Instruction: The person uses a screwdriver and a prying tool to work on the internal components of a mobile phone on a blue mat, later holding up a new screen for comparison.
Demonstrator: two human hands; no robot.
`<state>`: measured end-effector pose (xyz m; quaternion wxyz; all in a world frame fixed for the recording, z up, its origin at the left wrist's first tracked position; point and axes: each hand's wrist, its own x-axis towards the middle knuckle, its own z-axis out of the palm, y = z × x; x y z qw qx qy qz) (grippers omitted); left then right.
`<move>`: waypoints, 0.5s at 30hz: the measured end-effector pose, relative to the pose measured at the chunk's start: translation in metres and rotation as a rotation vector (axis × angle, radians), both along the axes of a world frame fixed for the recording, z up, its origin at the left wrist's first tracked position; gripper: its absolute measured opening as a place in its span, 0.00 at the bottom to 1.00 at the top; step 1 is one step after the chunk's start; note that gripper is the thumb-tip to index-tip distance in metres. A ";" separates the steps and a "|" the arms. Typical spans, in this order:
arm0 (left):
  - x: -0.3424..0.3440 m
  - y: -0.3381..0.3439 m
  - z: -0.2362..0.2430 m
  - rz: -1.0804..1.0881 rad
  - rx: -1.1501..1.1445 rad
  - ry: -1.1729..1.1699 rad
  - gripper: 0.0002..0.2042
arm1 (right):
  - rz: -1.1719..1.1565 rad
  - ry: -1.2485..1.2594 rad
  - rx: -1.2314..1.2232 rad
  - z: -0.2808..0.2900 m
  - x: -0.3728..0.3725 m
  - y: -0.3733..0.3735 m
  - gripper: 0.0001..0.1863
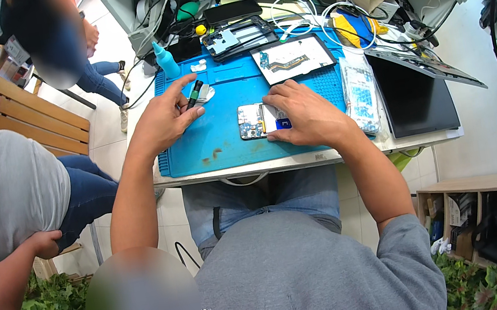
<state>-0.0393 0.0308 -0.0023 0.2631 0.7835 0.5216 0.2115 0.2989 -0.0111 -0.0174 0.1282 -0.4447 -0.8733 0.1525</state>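
Note:
My left hand [159,122] is above the left side of the blue work mat [190,158], its thumb and fingers closed on a short black and green screwdriver [195,93]; the tip is too small to make out. A small whitish piece [207,93] lies beside it. My right hand [310,112] grips an opened phone [251,123] lying flat on the mat, fingers over its right part. The circuit board shows at the phone's left end, and a dark blue patch shows under the fingers. The rest of the phone is hidden by the hand.
Behind the phone lie a detached screen panel [291,59] and a phone frame [239,38]. A light blue bottle [165,60] stands at the mat's far left. An opened laptop-like device [411,88] and tangled cables [330,13] crowd the right. A person in grey [10,182] is at left.

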 end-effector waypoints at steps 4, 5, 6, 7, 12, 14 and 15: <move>-0.018 0.010 0.006 0.041 0.055 0.059 0.32 | 0.022 0.018 -0.004 -0.004 0.004 0.004 0.39; -0.027 0.011 0.010 0.095 0.046 -0.016 0.31 | 0.008 0.037 0.001 -0.005 0.005 0.003 0.38; -0.036 0.013 0.013 0.150 0.038 -0.091 0.30 | -0.007 0.055 0.006 -0.006 0.005 0.003 0.38; -0.042 0.015 0.014 0.176 0.066 -0.119 0.30 | -0.014 0.074 0.011 -0.008 0.005 0.003 0.37; -0.060 0.020 0.009 0.161 0.054 -0.048 0.27 | -0.027 0.116 0.056 -0.011 0.001 0.004 0.36; -0.049 0.022 0.005 0.099 0.059 0.055 0.25 | -0.042 0.119 0.045 -0.012 0.002 0.004 0.36; -0.044 0.024 0.003 0.143 -0.012 0.117 0.25 | -0.040 0.142 0.059 -0.014 0.003 0.004 0.36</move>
